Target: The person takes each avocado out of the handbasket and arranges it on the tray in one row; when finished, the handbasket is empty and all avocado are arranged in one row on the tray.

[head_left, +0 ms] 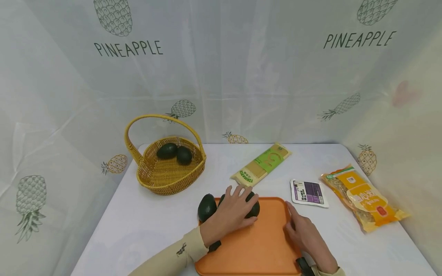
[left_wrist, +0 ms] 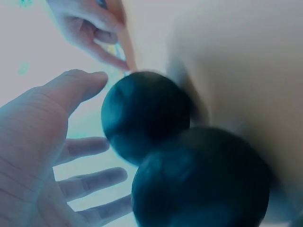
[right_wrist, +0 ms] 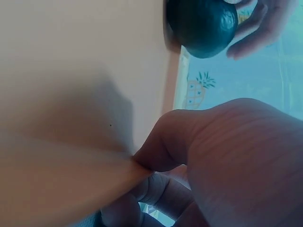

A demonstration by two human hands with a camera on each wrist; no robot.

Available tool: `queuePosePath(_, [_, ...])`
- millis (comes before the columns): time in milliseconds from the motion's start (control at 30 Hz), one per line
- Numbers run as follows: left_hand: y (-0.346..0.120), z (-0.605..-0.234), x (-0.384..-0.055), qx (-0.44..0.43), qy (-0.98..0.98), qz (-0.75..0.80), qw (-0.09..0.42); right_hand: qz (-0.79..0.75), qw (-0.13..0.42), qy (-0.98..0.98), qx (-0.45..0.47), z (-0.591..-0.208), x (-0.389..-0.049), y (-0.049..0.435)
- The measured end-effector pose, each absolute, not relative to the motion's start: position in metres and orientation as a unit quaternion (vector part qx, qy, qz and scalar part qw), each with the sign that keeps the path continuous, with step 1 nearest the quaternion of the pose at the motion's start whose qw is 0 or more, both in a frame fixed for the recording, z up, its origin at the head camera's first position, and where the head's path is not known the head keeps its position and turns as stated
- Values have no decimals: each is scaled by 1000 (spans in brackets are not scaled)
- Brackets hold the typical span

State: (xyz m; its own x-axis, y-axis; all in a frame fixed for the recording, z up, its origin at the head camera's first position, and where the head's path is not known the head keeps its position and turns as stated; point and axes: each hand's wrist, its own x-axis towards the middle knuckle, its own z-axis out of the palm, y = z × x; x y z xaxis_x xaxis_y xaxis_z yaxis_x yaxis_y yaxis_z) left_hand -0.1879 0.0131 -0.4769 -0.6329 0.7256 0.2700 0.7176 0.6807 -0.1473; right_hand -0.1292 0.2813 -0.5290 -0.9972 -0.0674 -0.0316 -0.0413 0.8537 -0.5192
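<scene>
My left hand (head_left: 231, 211) reaches over dark green avocados at the far left part of an orange tray (head_left: 259, 245). Its fingers are spread, and an avocado (head_left: 254, 209) shows between thumb and index finger. In the left wrist view, straight fingers lie beside two avocados, a nearer one (left_wrist: 203, 184) and a farther one (left_wrist: 147, 113), with the thumb apart from them. Another avocado (head_left: 207, 207) is at the tray's left corner; one more is mostly hidden under the hand. My right hand (head_left: 305, 234) pinches the tray's right rim between thumb and fingers.
A wicker basket (head_left: 172, 188) with a tall handle and two avocados (head_left: 167, 150) stands at the back left. Behind the tray lies a pack of noodles (head_left: 262, 165). To the right are a small purple-and-white packet (head_left: 309, 193) and a yellow-orange bag (head_left: 366, 197).
</scene>
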Motion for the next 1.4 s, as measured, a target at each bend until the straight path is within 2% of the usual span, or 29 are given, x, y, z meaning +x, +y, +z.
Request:
queuePosePath(200, [1, -465, -190, -381, -911, -11, 155, -267, 20, 963, -26, -530, -129, 282])
queuePosePath(400, [-7, -458, -194, -371, -914, 2, 163, -269, 38, 962, -16, -526, -129, 280])
queuePosePath(733, [20, -461, -192, -446, -886, 35, 124, -261, 10, 965, -34, -547, -132, 290])
queuePosePath(867, [34, -468, -192, -477, -870, 66, 108, -271, 33, 962, -23, -537, -131, 286])
queuePosePath(1033, [42, -472, -190, -492, -859, 84, 114, -271, 67, 960, -12, -514, -127, 276])
queuePosePath(1300, [38, -474, -188, -493, -858, 90, 116, -274, -8, 960, -51, -529, -127, 284])
queuePosePath(1400, [34, -473, -187, -483, -863, 93, 117, -273, -5, 961, -49, -531, -128, 285])
